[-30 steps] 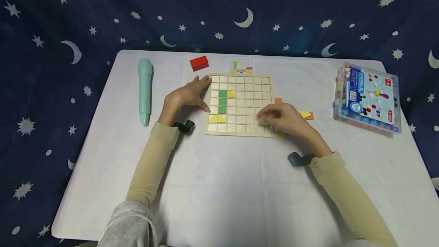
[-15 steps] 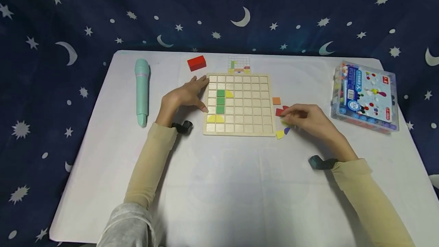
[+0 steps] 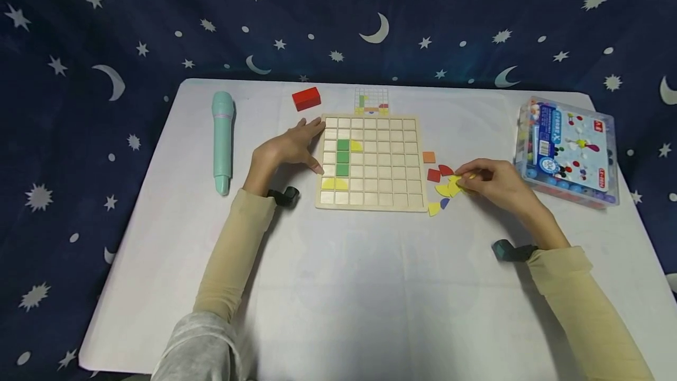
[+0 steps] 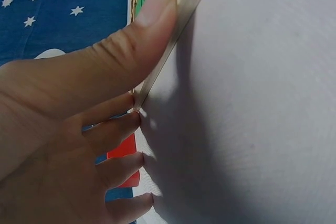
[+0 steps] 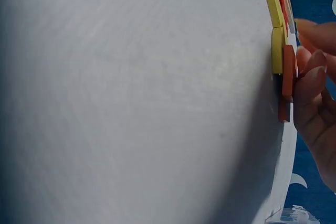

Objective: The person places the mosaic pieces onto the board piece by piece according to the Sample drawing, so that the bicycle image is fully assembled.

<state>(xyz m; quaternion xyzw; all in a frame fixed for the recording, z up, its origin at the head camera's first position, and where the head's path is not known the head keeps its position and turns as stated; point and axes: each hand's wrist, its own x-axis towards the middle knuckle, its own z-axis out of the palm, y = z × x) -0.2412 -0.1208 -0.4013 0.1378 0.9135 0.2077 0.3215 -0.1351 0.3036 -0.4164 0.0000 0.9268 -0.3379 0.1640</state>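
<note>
My left hand (image 3: 288, 146) spreads at the left edge of a wooden grid board (image 3: 381, 187), thumb and fingers touching its rim. In the left wrist view its thumb (image 4: 152, 14) presses the board's edge. On the board lie several green squares (image 3: 343, 157), a yellow quarter-circle (image 3: 357, 145) and two adjoining yellow quarter-circles (image 3: 335, 183). My right hand (image 3: 494, 181) is right of the board, bent fingertips at a yellow piece (image 3: 453, 185). In the right wrist view an orange piece (image 5: 287, 72) is beside those fingers; whether they pinch anything is unclear.
Near the right hand lie a red square (image 3: 433, 175), a red quarter-circle (image 3: 446, 170), an orange square (image 3: 429, 157) and a blue piece (image 3: 445, 203). A pattern card (image 3: 372, 99) and red block (image 3: 307, 99) lie behind, a mint microphone (image 3: 223, 143) left, a clear box (image 3: 566, 151) right.
My right hand has moved right, from over the board to the loose pieces, uncovering the red and blue ones. The left hand stays at the board's edge.
</note>
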